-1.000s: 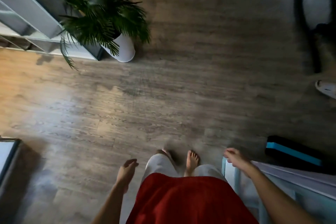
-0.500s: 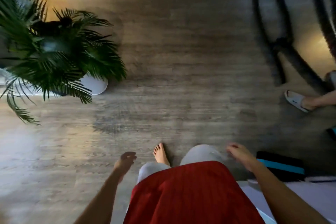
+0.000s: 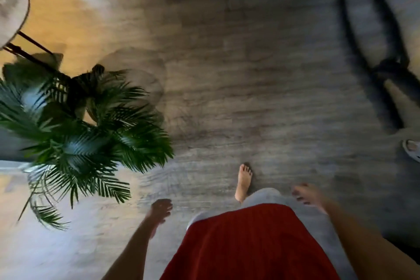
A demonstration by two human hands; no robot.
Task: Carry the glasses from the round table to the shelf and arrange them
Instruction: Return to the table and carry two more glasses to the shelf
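Note:
No glasses are in view, and neither hand holds anything. My left hand (image 3: 160,209) hangs beside my red top with its fingers loosely curled and apart. My right hand (image 3: 306,194) is blurred by motion on the other side, fingers spread. The edge of a round pale tabletop (image 3: 12,10) on dark thin legs shows at the far upper left. The shelf is out of view. One bare foot (image 3: 244,180) steps forward on the wooden floor.
A potted palm (image 3: 75,129) spreads over the floor at the left, between me and the round table. Dark curved bands (image 3: 368,36) run across the upper right. Another person's sandalled foot (image 3: 412,150) shows at the right edge.
The view has swung as I walk: the palm has slid down and right, the white shelf and the blue-striped object have left the frame, and the round tabletop has come in at upper left.

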